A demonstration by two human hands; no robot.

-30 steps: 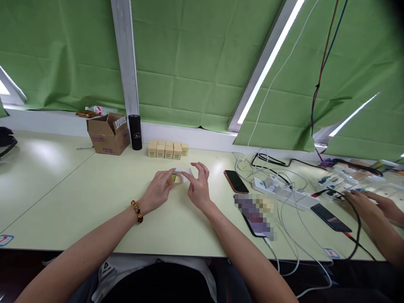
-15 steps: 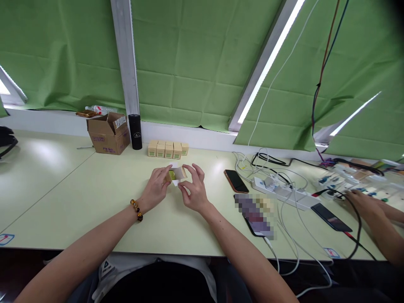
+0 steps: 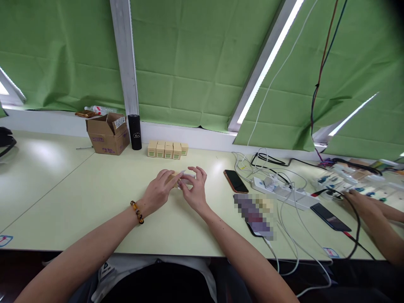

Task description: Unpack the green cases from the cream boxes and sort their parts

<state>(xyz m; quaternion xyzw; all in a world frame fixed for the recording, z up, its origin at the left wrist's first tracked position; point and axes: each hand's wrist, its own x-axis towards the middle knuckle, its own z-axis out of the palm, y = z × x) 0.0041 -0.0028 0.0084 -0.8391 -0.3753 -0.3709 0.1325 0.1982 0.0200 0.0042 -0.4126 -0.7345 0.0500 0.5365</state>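
Observation:
A small tan carton (image 3: 175, 178) lies on the pale green table (image 3: 94, 193) between both my hands. My left hand (image 3: 158, 191), with a bead bracelet on its wrist, grips the carton's left side. My right hand (image 3: 195, 190) pinches the carton's white flaps at its right end, and they look folded shut. The fingers hide most of the carton. A row of several matching tan cartons (image 3: 167, 150) stands farther back on the table, clear of both hands.
An open cardboard box (image 3: 107, 134) and a black cylinder (image 3: 135, 132) stand at the back left. Two phones (image 3: 235, 181) (image 3: 330, 217), a white power strip (image 3: 285, 194) and tangled cables lie to the right. Another person's hands (image 3: 369, 206) work at the far right.
The small carton stood open half a second ago with a green item showing inside; my right hand has since pressed the flaps down and both hands have closed in around it.

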